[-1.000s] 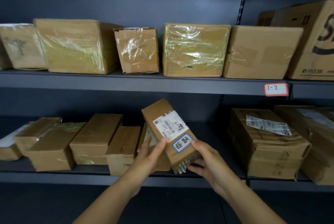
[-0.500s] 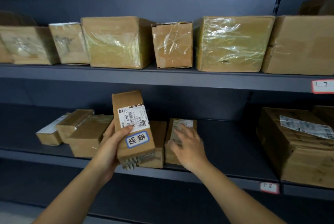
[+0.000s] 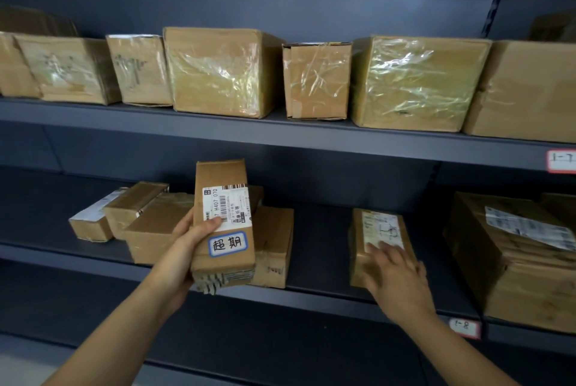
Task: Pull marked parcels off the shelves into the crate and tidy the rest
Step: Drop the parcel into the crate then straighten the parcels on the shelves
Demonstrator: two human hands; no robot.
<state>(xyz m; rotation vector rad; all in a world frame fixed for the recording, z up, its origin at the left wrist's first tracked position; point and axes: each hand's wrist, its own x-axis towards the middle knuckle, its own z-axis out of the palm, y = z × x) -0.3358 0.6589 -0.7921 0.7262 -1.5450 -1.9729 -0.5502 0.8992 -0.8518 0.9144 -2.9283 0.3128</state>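
Observation:
My left hand grips a small brown marked parcel upright in front of the lower shelf; it carries a white shipping label and a blue-edged sticker with handwritten characters. My right hand rests with straight fingers on the front of a flat parcel with a white label, which stands alone on the lower shelf. No crate is in view.
Several small brown boxes cluster on the lower shelf at the left, one right behind the held parcel. A large taped box sits at the right. The upper shelf holds a row of several cardboard boxes. Shelf tags mark the edges.
My right hand has slid the flat labelled parcel to the right, away from the cluster of boxes. My left hand keeps hold of the marked parcel. The view has shifted left.

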